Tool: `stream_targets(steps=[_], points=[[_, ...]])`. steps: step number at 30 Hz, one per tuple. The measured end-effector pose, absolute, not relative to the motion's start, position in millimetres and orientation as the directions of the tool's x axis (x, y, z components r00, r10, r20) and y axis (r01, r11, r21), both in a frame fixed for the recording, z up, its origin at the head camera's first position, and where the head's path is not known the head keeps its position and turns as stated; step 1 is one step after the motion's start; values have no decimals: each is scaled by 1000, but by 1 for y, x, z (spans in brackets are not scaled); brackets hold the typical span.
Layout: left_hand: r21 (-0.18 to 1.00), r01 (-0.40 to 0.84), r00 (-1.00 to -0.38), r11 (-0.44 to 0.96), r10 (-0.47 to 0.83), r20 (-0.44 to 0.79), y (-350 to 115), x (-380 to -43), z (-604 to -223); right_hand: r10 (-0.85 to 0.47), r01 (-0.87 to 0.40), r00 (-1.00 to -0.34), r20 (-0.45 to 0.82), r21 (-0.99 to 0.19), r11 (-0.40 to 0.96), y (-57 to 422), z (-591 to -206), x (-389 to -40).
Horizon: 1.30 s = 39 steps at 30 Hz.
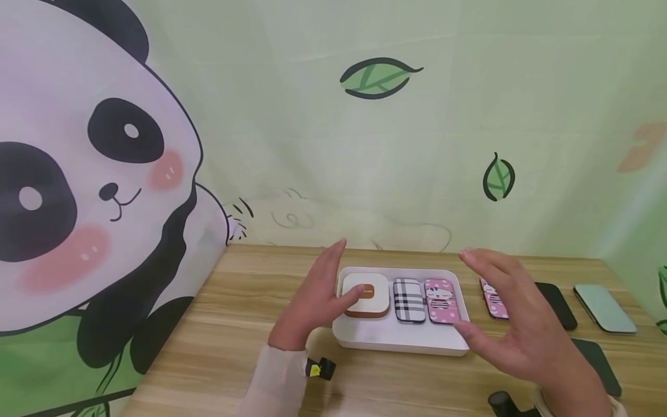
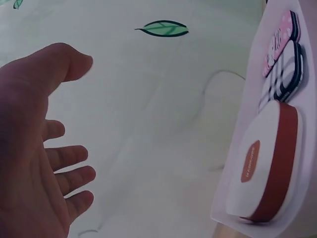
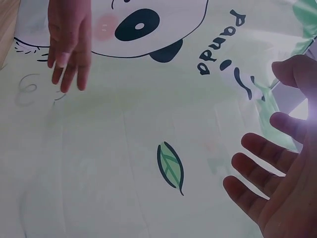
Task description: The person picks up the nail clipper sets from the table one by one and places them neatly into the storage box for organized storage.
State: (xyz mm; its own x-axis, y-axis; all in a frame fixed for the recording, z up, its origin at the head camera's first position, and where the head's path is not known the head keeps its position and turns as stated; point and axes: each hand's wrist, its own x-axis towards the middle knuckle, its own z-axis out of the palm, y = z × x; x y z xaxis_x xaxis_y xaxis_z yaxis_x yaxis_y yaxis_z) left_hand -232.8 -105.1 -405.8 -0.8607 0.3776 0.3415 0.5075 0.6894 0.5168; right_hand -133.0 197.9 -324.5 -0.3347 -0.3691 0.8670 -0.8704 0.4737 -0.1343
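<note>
A white tray point(image 1: 401, 343) lies on the wooden table, between my two raised hands. In it sit a white rounded-square case with a reddish-brown base point(image 1: 376, 302), a small plaid case point(image 1: 409, 301) and a small pink case with a cartoon figure point(image 1: 443, 302). My left hand point(image 1: 312, 301) hovers at the tray's left side, its thumb overlapping the white case in the head view. The left wrist view shows bare space between that hand and the tray. Near the tray's right edge is my right hand point(image 1: 526, 330), fingers spread and nothing held.
Right of the tray lie a second pink case point(image 1: 491, 302), partly behind my right hand, a black flat slab point(image 1: 560, 307), a pale green one point(image 1: 605, 308) and a dark green one point(image 1: 599, 360). A panda-printed cloth point(image 1: 312, 145) hangs behind the table point(image 1: 208, 347).
</note>
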Motion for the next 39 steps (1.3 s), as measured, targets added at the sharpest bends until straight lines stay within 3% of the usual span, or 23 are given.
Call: stream_targets(steps=[16,23,39], points=[[492,406,-909,770,394,134,-117,-254,-441,-381,-854,-365,849,-144,499,200,-327,-135],[486,350,-929,801,363,72,-117,-259,-453,-389,-833,-430,815,-191,520,200,-330,-135],[477,275,-934,835,349,-73,-109,-256,-465,-412,-840,-425,806,-180,513,198,-330,-136]])
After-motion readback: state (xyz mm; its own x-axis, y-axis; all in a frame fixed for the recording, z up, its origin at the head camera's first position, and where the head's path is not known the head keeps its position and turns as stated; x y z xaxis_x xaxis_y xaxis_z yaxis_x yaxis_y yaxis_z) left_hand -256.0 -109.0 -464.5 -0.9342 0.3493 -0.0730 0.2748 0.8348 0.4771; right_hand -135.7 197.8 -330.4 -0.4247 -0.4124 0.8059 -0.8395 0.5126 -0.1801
